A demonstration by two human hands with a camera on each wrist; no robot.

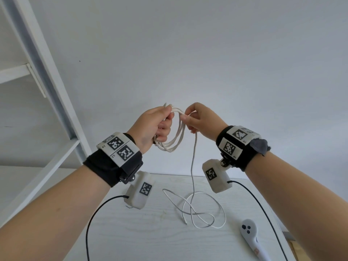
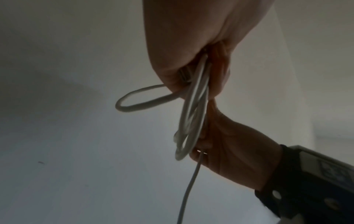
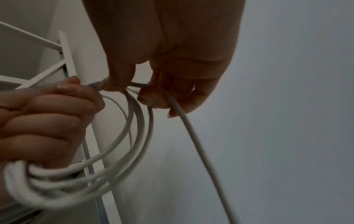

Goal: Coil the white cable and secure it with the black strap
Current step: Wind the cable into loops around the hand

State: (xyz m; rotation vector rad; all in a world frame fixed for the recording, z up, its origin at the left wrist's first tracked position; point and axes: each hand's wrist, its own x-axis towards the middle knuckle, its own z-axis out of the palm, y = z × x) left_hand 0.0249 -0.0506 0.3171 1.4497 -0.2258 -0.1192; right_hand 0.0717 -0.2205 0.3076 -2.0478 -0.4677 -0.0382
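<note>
Both hands are raised above the white table (image 1: 131, 232). My left hand (image 1: 156, 125) grips several loops of the white cable (image 1: 175, 142) in its fist; the loops (image 3: 122, 151) hang below the curled fingers. My right hand (image 1: 197, 121) pinches the cable's running strand between thumb and fingers (image 3: 153, 97), right beside the coil. From there the loose strand (image 1: 193, 166) drops to the table, where the rest of the cable (image 1: 197, 210) lies in slack curls with its free end. In the left wrist view the coil (image 2: 193, 106) shows edge-on, leaving the fist. No black strap is in view.
A white handheld controller (image 1: 250, 236) lies at the table's right front. Black wires (image 1: 90, 223) run from the wrist cameras down over the table. A white shelf frame (image 1: 47, 78) stands at the left against the plain wall.
</note>
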